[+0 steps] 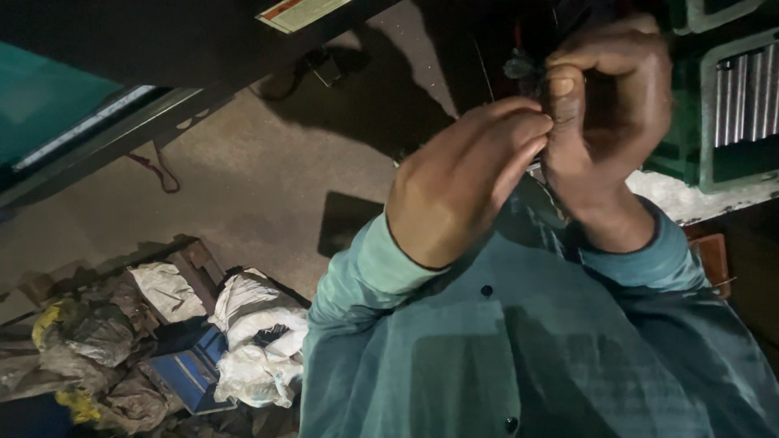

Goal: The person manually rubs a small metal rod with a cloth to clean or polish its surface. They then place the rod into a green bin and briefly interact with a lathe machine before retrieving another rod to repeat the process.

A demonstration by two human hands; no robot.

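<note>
Small dark part (521, 66), blurred and too dim to identify, sits at the fingertips of both hands, raised close in front of the camera at the upper right of the view. It shows just left of the right hand (604, 122), above the thumb, and just above the fingers of the left hand (462, 182); its long axis cannot be made out. The right hand is curled shut, thumb pressed against its forefinger, and seems to pinch the part. The left hand is bent at the knuckles, fingertips meeting the right thumb; whether it grips the part I cannot tell. Both wrists come out of teal sleeves (381, 268). Beyond them, a green metal frame (706, 105) stands to the right, bare concrete floor (260, 178) lies below, and white sacks (256, 341) with a blue box (191, 373) are heaped at lower left.
</note>
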